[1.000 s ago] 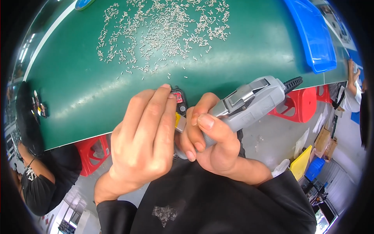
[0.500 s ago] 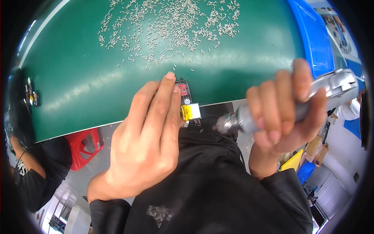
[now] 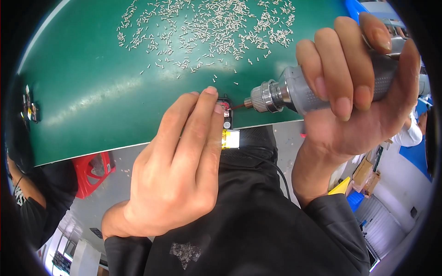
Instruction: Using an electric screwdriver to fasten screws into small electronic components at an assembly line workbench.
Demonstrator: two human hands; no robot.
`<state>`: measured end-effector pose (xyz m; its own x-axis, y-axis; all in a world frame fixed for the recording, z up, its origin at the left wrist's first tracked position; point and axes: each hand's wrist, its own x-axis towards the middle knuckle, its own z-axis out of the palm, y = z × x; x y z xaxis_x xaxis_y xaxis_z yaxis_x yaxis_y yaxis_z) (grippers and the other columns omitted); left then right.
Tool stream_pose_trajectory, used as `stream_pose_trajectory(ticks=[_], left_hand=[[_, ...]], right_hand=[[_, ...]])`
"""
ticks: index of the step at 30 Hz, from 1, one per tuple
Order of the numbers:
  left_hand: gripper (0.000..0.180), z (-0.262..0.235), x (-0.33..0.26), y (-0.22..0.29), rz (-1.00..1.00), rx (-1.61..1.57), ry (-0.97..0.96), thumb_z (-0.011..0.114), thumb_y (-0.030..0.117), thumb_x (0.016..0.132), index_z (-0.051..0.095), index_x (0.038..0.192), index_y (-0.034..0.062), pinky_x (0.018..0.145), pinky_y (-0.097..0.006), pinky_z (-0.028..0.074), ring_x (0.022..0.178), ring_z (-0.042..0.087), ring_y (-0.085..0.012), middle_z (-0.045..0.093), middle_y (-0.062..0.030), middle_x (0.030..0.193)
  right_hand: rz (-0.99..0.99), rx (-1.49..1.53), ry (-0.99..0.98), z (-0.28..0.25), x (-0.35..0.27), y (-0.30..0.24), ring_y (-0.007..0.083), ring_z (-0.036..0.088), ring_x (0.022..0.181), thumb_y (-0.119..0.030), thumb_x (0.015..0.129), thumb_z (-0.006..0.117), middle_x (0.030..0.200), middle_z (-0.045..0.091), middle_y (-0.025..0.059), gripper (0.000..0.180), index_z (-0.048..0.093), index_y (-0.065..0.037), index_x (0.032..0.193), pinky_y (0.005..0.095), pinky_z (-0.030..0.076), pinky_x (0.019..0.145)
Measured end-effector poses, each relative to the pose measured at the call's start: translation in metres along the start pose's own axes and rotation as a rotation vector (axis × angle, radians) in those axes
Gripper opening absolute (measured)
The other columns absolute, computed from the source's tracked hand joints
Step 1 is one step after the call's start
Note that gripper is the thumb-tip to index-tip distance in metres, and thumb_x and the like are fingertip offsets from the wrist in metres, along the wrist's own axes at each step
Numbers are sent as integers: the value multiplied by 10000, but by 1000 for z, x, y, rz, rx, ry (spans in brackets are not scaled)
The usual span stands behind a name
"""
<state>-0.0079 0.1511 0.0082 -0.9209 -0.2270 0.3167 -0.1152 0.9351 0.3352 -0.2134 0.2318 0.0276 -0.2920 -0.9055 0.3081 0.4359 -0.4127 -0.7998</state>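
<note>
My left hand [image 3: 172, 170] lies over a small black electronic device [image 3: 227, 123] at the table's near edge, its fingers together and pressing on it. Part of the device is hidden under those fingers. A red board [image 3: 225, 106] shows at its far end, and a white piece with yellow tape [image 3: 231, 139] sticks out past the edge. My right hand [image 3: 350, 96] is wrapped round a grey electric screwdriver [image 3: 294, 89] held almost level. Its thin bit points left, and its tip meets or nearly meets the device by the red board.
Many small loose screws [image 3: 216, 27] are scattered over the far part of the green table [image 3: 92, 92]. A blue bin [image 3: 354, 8] stands at the far right. Small parts [image 3: 30, 108] lie at the left edge, near another person's arm [image 3: 27, 184] and a red stool [image 3: 92, 172].
My right hand has raised the electric screwdriver and brought its bit over to the device. My left hand has shifted slightly right and stays on the device.
</note>
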Motion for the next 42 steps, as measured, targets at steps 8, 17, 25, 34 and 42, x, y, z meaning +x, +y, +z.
stream_pose_trajectory(ticks=[8, 17, 25, 34, 42], left_hand=[[383, 1, -1, -6, 18, -46, 28, 658, -70, 632, 619, 1004, -151, 787, -395, 542, 953, 616, -352, 625, -231, 1088], [457, 11, -6, -6, 41, -55, 82, 671, -84, 578, 609, 1026, -149, 776, -401, 545, 949, 615, -356, 624, -226, 1090], [464, 10, -4, -11, 77, -46, 94, 666, -89, 568, 609, 1026, -137, 763, -414, 536, 956, 601, -369, 613, -216, 1084], [388, -4, -3, -10, 121, -36, 19, 627, -34, 629, 612, 998, -151, 810, -367, 539, 1002, 589, -329, 590, -225, 1120], [392, -35, -48, -71, -368, 355, 220, 650, -71, 753, 623, 1142, -21, 930, -406, 471, 1094, 593, -328, 608, -183, 1205]], right_hand=[[53, -50, -58, -2, 7, 5, 73, 422, 485, -391, 981, 410, 565, 431, -42, 356, 545, -62, 990, 244, 353, 590], [94, -11, -131, -1, 10, 15, 70, 436, 467, -368, 977, 442, 560, 426, -45, 301, 505, -73, 965, 240, 373, 561], [163, 0, -218, 2, 14, 18, 69, 437, 458, -355, 977, 452, 557, 423, -45, 282, 491, -77, 956, 239, 378, 550], [85, 74, -356, 8, 22, 18, 68, 438, 449, -341, 976, 462, 554, 420, -46, 262, 476, -81, 945, 237, 383, 537], [-108, 131, 41, -19, -26, -6, 73, 373, 393, -253, 984, 455, 526, 390, -28, 199, 423, -88, 879, 235, 357, 494]])
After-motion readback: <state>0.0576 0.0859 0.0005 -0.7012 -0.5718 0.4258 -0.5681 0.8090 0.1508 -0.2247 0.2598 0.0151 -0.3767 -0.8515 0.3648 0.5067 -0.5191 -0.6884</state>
